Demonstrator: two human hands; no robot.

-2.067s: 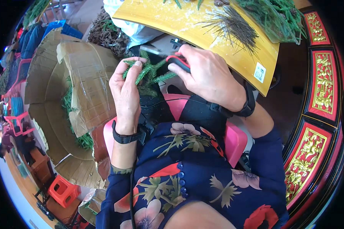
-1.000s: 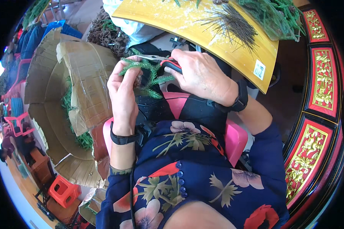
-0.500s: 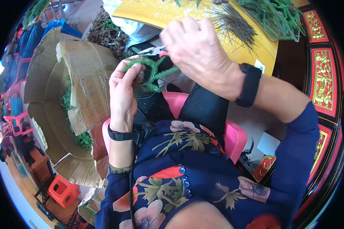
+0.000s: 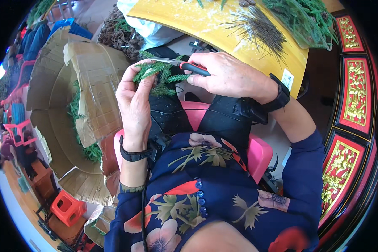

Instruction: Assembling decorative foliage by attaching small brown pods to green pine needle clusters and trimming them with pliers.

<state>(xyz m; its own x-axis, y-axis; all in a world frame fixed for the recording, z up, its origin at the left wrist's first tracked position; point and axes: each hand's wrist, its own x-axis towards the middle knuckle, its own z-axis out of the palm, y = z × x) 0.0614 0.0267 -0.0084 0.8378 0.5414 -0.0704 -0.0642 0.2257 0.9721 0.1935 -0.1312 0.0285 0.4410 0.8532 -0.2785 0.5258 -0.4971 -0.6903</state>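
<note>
near the table [image 4: 164, 11], the left hand [image 4: 134, 97] pinches a green sprig [image 4: 164, 78] and the right hand [image 4: 237, 77], closer to the table, grips pliers [image 4: 192, 67].

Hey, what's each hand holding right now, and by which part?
The right hand grips the pliers by their red-and-black handles. The left hand pinches the green sprig by its left side.
</note>
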